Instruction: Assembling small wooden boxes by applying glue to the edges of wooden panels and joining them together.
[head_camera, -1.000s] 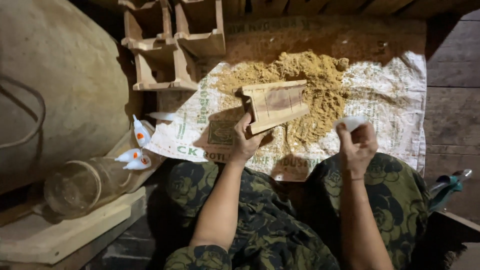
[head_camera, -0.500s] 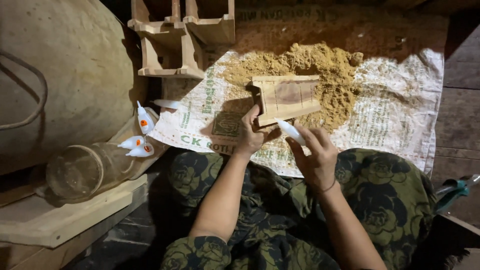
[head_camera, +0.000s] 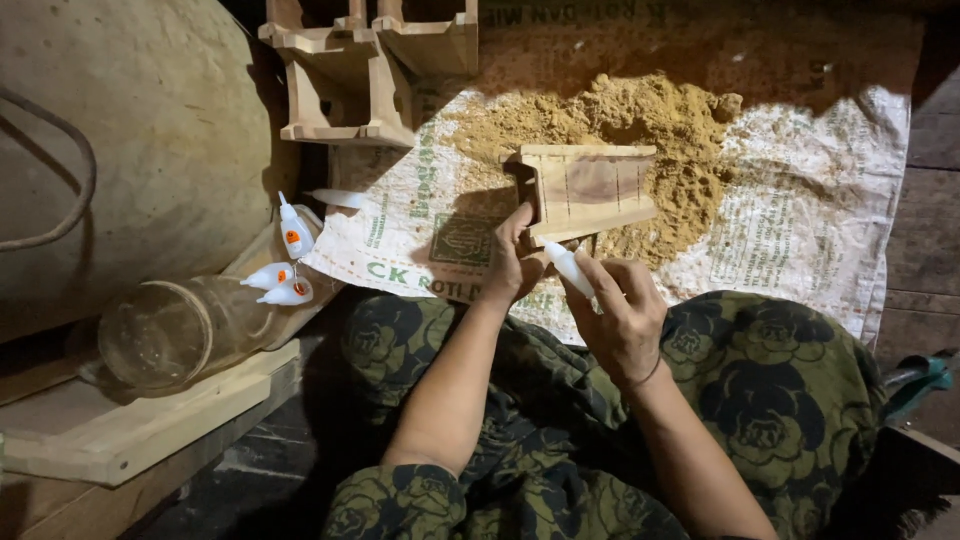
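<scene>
Down over the woven plastic sack (head_camera: 800, 240) spread on the floor, the left hand (head_camera: 515, 265) grips the near left corner of a small open wooden box (head_camera: 590, 190), fingers closed on its edge, holding it tilted just above the sack and against the heap of sawdust (head_camera: 640, 125). Just beside it, the right hand (head_camera: 625, 315) is closed around a small white glue bottle (head_camera: 568, 268), whose tip points up toward the box's lower edge, very near it; whether it touches cannot be told. The sawdust lies close behind and to the right of the box, so little bare sack shows there, while the sack's right part lies open to its edge. Left of the sack's edge three more small glue bottles (head_camera: 285, 265) cluster near a clear glass jar (head_camera: 175, 330) lying on its side on a wooden board (head_camera: 130, 430). More unfinished wooden boxes (head_camera: 370, 70) are stacked at the sack's far left corner, well apart from the hands.
</scene>
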